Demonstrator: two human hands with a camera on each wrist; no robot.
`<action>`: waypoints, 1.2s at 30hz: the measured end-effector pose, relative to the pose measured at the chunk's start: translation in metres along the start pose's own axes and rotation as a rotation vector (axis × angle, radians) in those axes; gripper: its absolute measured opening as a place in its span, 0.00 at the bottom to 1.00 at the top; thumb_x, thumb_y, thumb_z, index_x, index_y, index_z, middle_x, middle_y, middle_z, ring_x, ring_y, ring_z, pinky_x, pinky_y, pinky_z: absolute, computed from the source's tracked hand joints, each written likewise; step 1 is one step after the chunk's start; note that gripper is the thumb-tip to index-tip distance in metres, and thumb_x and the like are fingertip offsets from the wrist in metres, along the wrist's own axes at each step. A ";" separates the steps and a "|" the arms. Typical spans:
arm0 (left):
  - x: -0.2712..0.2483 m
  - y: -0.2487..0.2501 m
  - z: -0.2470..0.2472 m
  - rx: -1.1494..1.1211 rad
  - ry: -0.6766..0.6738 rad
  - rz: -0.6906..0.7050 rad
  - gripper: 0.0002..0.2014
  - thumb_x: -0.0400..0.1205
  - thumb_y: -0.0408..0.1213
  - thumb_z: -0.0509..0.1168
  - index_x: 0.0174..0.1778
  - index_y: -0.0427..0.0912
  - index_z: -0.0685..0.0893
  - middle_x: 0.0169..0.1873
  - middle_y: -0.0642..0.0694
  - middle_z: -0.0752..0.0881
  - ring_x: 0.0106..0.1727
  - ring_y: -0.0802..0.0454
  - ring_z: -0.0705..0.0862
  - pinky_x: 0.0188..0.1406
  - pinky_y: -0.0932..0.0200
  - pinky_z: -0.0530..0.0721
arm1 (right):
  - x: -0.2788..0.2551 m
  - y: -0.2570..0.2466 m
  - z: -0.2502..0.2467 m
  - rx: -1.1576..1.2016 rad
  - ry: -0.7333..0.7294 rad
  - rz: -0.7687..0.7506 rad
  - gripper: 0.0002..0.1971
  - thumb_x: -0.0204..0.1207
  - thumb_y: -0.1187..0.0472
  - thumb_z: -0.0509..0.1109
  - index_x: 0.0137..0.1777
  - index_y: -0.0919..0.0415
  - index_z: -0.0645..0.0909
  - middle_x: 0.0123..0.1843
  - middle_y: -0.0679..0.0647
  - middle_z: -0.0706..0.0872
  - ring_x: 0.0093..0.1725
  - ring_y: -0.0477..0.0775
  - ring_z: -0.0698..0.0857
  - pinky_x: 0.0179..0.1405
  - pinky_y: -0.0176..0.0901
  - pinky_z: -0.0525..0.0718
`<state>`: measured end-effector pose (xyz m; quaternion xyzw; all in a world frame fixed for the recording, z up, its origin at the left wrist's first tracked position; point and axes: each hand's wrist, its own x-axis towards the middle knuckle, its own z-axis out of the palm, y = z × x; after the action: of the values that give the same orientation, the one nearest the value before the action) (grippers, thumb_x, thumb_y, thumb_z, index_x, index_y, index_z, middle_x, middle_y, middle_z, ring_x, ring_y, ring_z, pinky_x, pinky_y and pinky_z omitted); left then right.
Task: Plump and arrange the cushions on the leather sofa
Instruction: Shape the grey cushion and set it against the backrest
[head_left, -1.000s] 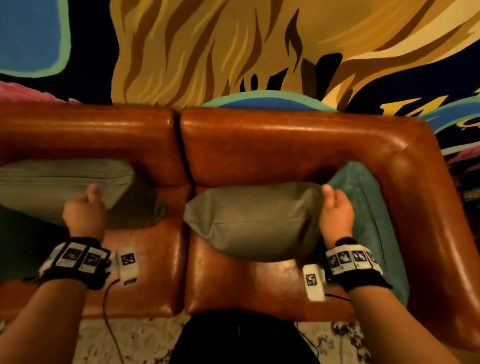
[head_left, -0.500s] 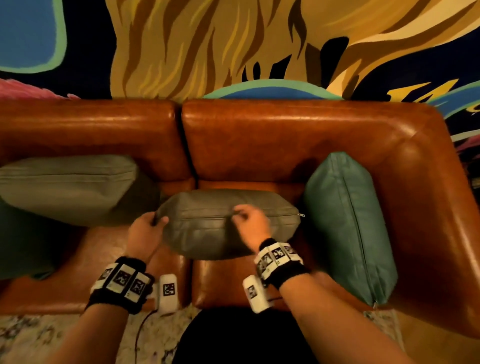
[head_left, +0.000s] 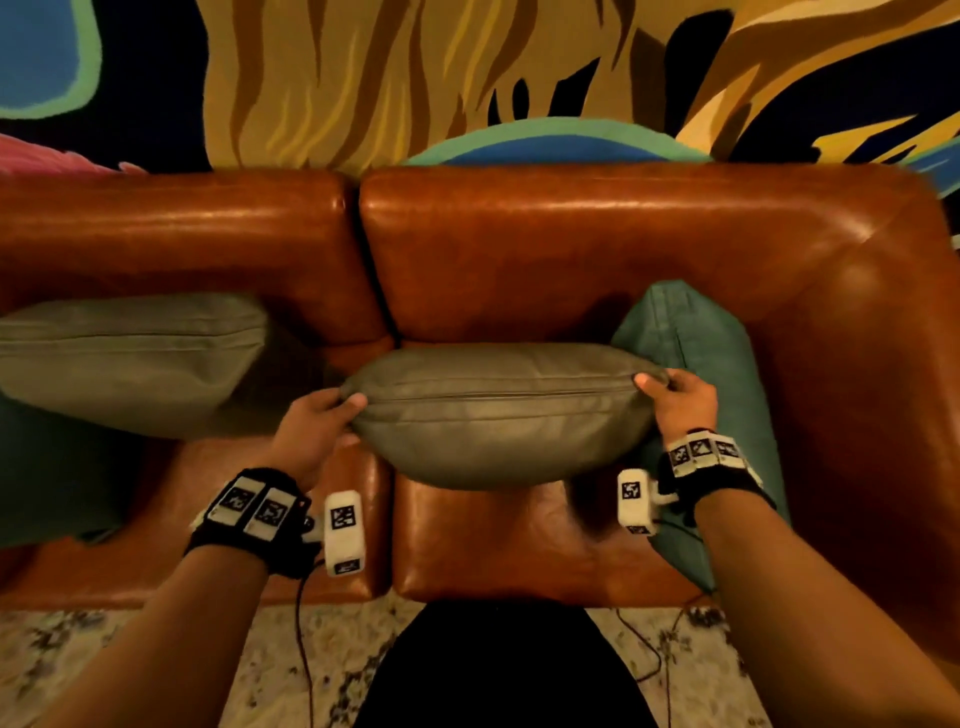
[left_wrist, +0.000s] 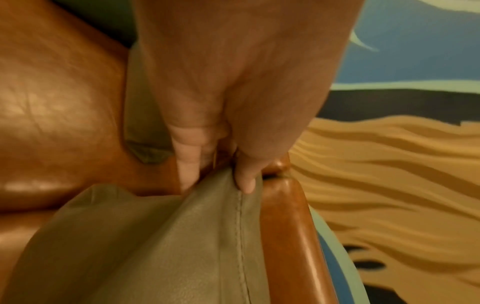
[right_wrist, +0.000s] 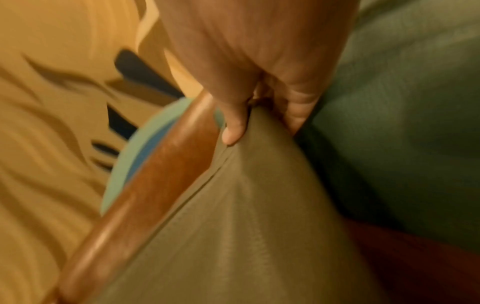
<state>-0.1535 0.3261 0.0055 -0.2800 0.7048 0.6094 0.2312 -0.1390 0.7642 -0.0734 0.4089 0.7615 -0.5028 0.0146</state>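
A grey-olive leather cushion (head_left: 498, 415) is held up in front of the brown leather sofa (head_left: 571, 249), over the right seat. My left hand (head_left: 332, 415) pinches its left corner (left_wrist: 233, 185) between thumb and fingers. My right hand (head_left: 670, 395) pinches its right corner (right_wrist: 249, 131) the same way. A second grey cushion (head_left: 130, 358) leans against the left backrest. A teal cushion (head_left: 691, 343) stands on edge beside the right armrest, just behind my right hand.
The sofa's right armrest (head_left: 883, 415) curves round at the right. A dark teal cushion (head_left: 47, 467) lies at the far left of the seat. A painted mural wall (head_left: 415, 78) rises behind the sofa. Patterned rug (head_left: 130, 670) and thin cables (head_left: 304, 649) lie below.
My right hand slid from the cushion's top middle to its right corner. The grey cushion rose off the seat and shifted right, now stretched between both hands.
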 end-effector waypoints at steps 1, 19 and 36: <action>0.003 0.006 0.015 0.007 -0.027 -0.012 0.10 0.86 0.31 0.65 0.60 0.32 0.85 0.57 0.32 0.89 0.54 0.41 0.89 0.47 0.55 0.91 | 0.006 -0.007 -0.017 -0.022 0.058 -0.002 0.19 0.63 0.50 0.84 0.49 0.61 0.88 0.46 0.60 0.92 0.45 0.59 0.89 0.57 0.62 0.88; 0.066 0.032 0.045 -0.070 -0.006 0.003 0.08 0.86 0.34 0.66 0.57 0.37 0.88 0.53 0.37 0.92 0.50 0.47 0.92 0.54 0.50 0.91 | 0.030 -0.051 -0.022 -0.116 0.168 -0.005 0.18 0.79 0.58 0.75 0.65 0.67 0.84 0.60 0.63 0.89 0.62 0.61 0.86 0.58 0.39 0.76; 0.088 0.040 0.086 -0.008 -0.011 -0.097 0.11 0.86 0.32 0.67 0.61 0.31 0.82 0.55 0.32 0.88 0.45 0.46 0.90 0.43 0.58 0.92 | 0.065 -0.038 -0.042 -0.173 0.115 0.005 0.19 0.80 0.56 0.73 0.68 0.63 0.81 0.65 0.63 0.86 0.66 0.63 0.83 0.63 0.44 0.76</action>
<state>-0.2470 0.4050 -0.0368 -0.3116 0.6866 0.6018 0.2633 -0.1897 0.8303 -0.0516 0.4362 0.8006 -0.4107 0.0072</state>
